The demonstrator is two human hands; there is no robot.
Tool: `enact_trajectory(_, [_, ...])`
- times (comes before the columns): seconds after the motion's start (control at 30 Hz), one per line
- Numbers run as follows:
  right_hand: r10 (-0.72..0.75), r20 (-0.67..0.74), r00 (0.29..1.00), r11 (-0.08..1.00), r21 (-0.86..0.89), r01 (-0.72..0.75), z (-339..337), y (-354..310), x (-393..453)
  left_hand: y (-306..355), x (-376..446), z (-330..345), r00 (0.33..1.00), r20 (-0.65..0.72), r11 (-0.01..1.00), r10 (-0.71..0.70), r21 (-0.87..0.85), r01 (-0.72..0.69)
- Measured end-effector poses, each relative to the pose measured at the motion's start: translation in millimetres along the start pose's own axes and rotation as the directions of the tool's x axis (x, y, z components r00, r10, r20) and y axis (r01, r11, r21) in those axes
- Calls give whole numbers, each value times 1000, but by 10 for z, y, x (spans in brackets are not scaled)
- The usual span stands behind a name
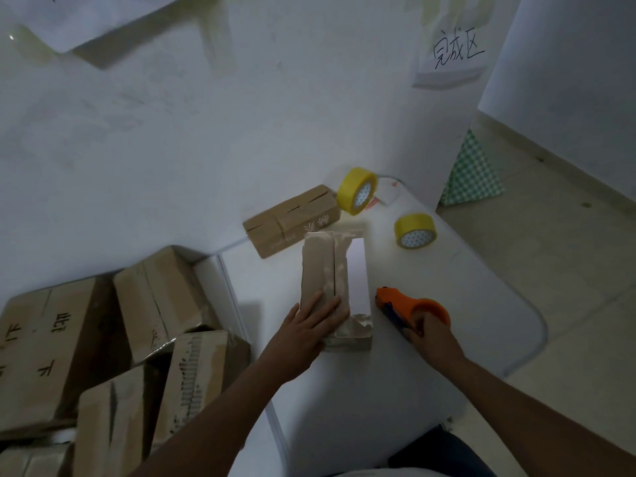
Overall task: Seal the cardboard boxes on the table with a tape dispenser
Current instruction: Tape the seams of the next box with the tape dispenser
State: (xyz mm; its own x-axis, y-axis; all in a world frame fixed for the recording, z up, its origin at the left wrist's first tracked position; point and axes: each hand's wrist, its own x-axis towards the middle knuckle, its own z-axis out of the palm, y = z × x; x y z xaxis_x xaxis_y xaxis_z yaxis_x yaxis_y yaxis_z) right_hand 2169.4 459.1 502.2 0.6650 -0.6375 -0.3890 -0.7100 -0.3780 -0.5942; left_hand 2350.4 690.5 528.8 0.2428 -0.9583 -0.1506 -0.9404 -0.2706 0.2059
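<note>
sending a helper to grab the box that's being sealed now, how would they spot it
On the white table, find the box standing nearest the person, under the flat left hand. Unlike the box by the wall, its top flaps meet in an untaped seam.

White table with boxes, tape rolls

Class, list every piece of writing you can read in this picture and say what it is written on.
"完成区": handwritten on the paper sign on the wall.
Black characters on the big carton at left: tilted and blurred, unreadable.
Faint print on the far small box: too blurred.
Paper sheet, top left: writing cut off, unreadable.
</note>
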Motion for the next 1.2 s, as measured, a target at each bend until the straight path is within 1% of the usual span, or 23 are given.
enact_trajectory(0.03, [-4,40,999,997,-77,7,21,14,-13,2,0,-3,1000,-1,1000,-4,-10,4])
enact_trajectory(0.07, [-11,49,999,992,-125,17,41,23,-23,9,0,-7,1000,5,1000,-9,-11,9])
enact_trajectory(0.13, [-12,46,999,985,-173,20,47,5,-19,26,-2,-6,1000,13,1000,-16,-12,16])
enact_trajectory(0.27, [38,133,990,945,-327,7,-17,-85,-6,44,-27,-30,1000,8,999,-16,-37,16])
enact_trajectory(0.33, [22,123,992,919,-393,29,-105,-116,-29,37,-28,-24,1000,3,999,-13,-37,13])
enact_trajectory(0.37, [8,104,995,926,-376,32,-167,-122,-45,36,-28,-16,1000,-2,999,-12,-47,12])
enact_trajectory(0.4, [-1,78,997,953,-301,25,-231,-116,-67,29,-26,-2,1000,-10,998,-11,-60,10])
enact_trajectory(0.47, [41,21,999,997,-70,-39,-373,-118,-140,7,-17,29,1000,-30,997,-5,-75,2])
enact_trajectory(0.6, [172,-32,985,957,244,-159,-702,-189,-296,-34,-4,16,1000,2,998,4,-58,-4])
enact_trajectory(0.67, [164,-42,986,945,294,-145,-844,-271,-361,24,-5,-28,1000,-25,996,-10,-92,8])
enact_trajectory(0.73, [97,-65,993,956,283,-75,-913,-379,-404,160,9,-109,986,-141,958,-84,-283,41])
enact_trajectory(0.77, [63,-81,995,963,266,-40,-933,-451,-435,243,25,-173,970,-195,915,-144,-399,56])
enact_trajectory(0.8, [24,-99,995,972,234,0,-939,-515,-455,316,45,-243,951,-214,861,-221,-501,87])
enact_trajectory(0.83, [-19,-114,993,981,189,41,-939,-583,-475,383,55,-322,931,-187,793,-313,-590,148])
enact_trajectory(0.87, [-66,-126,990,986,143,84,-928,-640,-484,453,70,-407,908,-105,690,-406,-687,229])
enact_trajectory(0.9, [-109,-134,985,987,101,123,-919,-693,-491,515,89,-488,878,23,528,-478,-792,308])
enact_trajectory(0.93, [-147,-140,979,985,65,158,-907,-736,-488,568,111,-573,840,176,303,-513,-878,369])
enact_trajectory(0.97, [-181,-146,973,982,35,188,-896,-775,-488,605,134,-650,803,323,51,-500,-915,399])
enact_trajectory(1.0, [-210,-150,966,977,11,214,-883,-804,-486,625,153,-718,778,430,-176,-457,-902,395])
enact_trajectory(1.03, [-236,-149,960,971,-10,237,-871,-830,-488,629,165,-765,764,494,-333,-415,-864,378])
enact_trajectory(1.07, [-259,-146,955,966,-26,258,-857,-848,-490,616,172,-787,757,529,-421,-384,-830,366])
enact_trajectory(1.1, [-277,-141,951,961,-38,274,-845,-859,-490,600,169,-798,757,544,-464,-361,-809,360])
enact_trajectory(1.2, [-298,-139,944,954,-62,292,-821,-842,-480,557,148,-794,765,544,-496,-344,-797,344])
